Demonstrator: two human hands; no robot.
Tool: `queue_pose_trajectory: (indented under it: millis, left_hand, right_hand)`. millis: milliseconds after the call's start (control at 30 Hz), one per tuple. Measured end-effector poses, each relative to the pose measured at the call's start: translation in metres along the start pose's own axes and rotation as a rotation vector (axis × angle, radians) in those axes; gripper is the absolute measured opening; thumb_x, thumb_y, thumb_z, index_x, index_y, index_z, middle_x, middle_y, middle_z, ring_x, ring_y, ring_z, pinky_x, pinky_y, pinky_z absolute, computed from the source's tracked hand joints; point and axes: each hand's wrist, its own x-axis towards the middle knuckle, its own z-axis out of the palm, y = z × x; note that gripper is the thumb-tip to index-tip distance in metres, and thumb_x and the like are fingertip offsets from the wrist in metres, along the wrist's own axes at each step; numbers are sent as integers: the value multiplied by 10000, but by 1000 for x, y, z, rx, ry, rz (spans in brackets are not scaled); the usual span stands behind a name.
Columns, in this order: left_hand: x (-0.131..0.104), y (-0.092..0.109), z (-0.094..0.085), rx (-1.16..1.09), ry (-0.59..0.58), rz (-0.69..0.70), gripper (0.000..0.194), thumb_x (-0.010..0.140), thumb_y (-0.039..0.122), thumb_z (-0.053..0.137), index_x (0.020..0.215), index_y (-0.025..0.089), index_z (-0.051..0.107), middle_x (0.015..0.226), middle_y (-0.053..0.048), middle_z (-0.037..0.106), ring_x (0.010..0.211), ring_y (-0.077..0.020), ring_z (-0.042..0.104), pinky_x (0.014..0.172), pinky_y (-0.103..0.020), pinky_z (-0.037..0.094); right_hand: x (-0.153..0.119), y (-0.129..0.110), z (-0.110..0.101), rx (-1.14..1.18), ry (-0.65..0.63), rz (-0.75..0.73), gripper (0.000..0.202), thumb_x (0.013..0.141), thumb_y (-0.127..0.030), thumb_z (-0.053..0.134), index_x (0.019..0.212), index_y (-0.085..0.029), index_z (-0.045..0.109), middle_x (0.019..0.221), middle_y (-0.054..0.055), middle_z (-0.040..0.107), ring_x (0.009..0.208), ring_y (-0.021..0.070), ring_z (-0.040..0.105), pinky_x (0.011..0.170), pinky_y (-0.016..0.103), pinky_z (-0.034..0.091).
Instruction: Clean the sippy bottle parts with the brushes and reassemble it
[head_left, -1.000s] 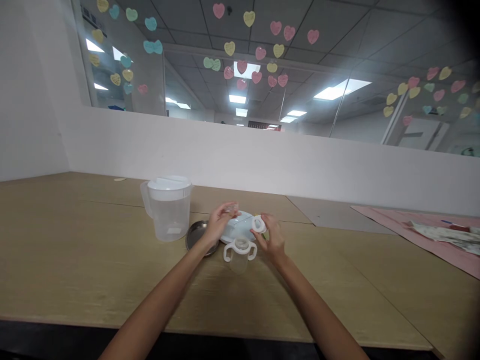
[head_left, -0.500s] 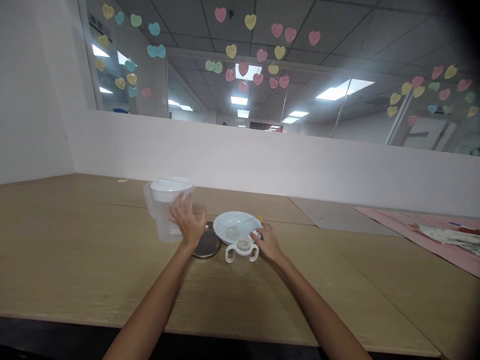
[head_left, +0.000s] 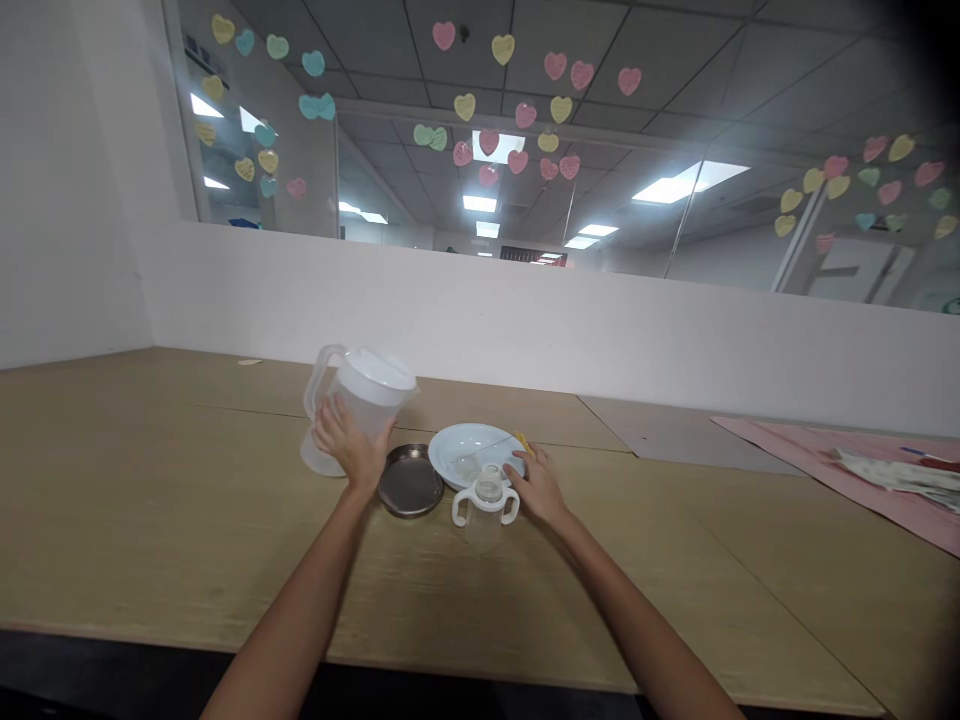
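Note:
My left hand [head_left: 351, 446] is wrapped round the body of a translucent pitcher [head_left: 367, 400] with a white lid, which tilts to the right. To the right of that hand lies a round metal tray [head_left: 410, 482]. A white plate [head_left: 457, 438] holds a small clear item and a thin stick with a yellow end. In front of the plate stands a clear cup [head_left: 484, 515] with two white handles. My right hand [head_left: 536, 482] is at the plate's right edge beside the cup, its fingers curled; what they hold, if anything, is hidden.
At the far right a pink sheet [head_left: 847, 490] bears a whitish bundle and a blue pen, next to a grey sheet [head_left: 660, 435]. A small flat piece [head_left: 250, 362] lies at the table's back left. Behind the table is a white wall with windows above.
My left hand has closed round the pitcher, which has gone from upright to tilted right. The metal tray shows more fully. My right hand has barely moved.

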Motion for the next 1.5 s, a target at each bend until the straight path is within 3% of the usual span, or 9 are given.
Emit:
queue_pose_trajectory:
  millis: [167, 367, 533, 700, 867, 967, 1067, 1267, 1500]
  left_hand:
    - [-4, 2, 1, 33, -47, 294, 778, 702, 495, 544, 1316, 98, 278, 1382, -201, 235, 1276, -351, 152, 1011, -547, 68]
    - [-7, -1, 7, -21, -82, 523, 669, 715, 412, 573, 1294, 171, 343, 1373, -153, 292, 1290, -322, 148, 1026, -530, 54]
    - [-12, 4, 9, -86, -88, 524, 743, 700, 473, 564, 1302, 120, 310, 1368, -195, 275, 1286, -335, 150, 1023, -534, 65]
    - [-15, 7, 9, -234, -66, 409, 1006, 653, 540, 578, 1350, 66, 30, 1378, -257, 167, 1287, -334, 139, 1015, -504, 160]
    - [-14, -4, 17, -284, -44, 680, 1002, 623, 548, 602, 1341, 128, 44, 1374, -248, 150, 1282, -368, 127, 999, -558, 132]
    - [-14, -4, 19, -323, -29, 736, 971, 635, 547, 590, 1339, 154, 49, 1383, -232, 135, 1286, -364, 111, 999, -571, 102]
    - [-15, 3, 15, -265, -8, 584, 1010, 654, 521, 588, 1344, 117, -28, 1386, -250, 92, 1293, -351, 79, 1009, -547, 113]
    - [-11, 2, 11, -76, -22, 25, 1025, 672, 599, 500, 1337, -2, 1, 1369, -299, 101, 1277, -382, 76, 1002, -548, 110]
    - [-7, -5, 13, -3, -33, -162, 1037, 663, 628, 478, 1337, -2, 5, 1354, -303, 153, 1257, -391, 145, 977, -559, 167]
  right_hand:
    - [0, 2, 1, -18, 19, -1, 414, 806, -394, 428, 1093, -127, 561, 1223, 156, 442, 1188, 248, 333, 977, 372, 249]
    - [0, 4, 1, -16, 19, -5, 396, 810, -394, 422, 1076, -138, 568, 1184, 143, 476, 1169, 240, 354, 970, 371, 255]
    - [0, 4, 1, -13, 17, -4, 387, 807, -398, 425, 1064, -147, 570, 1171, 141, 483, 1149, 245, 373, 951, 377, 272]
    - [-1, 0, -1, -5, 27, -2, 356, 809, -379, 422, 1019, -140, 581, 1157, 147, 491, 1137, 243, 390, 949, 370, 272]
    - [-1, -1, 0, 8, 51, -1, 330, 801, -376, 431, 989, -153, 585, 1163, 139, 486, 1122, 238, 408, 942, 372, 278]
    - [-1, 1, 1, 33, 60, -8, 318, 797, -377, 434, 967, -157, 588, 1132, 137, 503, 1106, 236, 420, 935, 371, 289]
    - [1, 5, 3, 74, 89, -29, 313, 799, -378, 421, 947, -151, 576, 1077, 130, 524, 1079, 233, 434, 921, 366, 306]
    - [5, 13, 5, 118, 182, 48, 266, 799, -344, 389, 904, -156, 545, 932, 95, 567, 957, 215, 498, 849, 331, 362]
    - [7, 21, 7, 73, 130, 214, 252, 791, -275, 372, 951, -147, 518, 974, 101, 564, 965, 208, 504, 820, 296, 368]
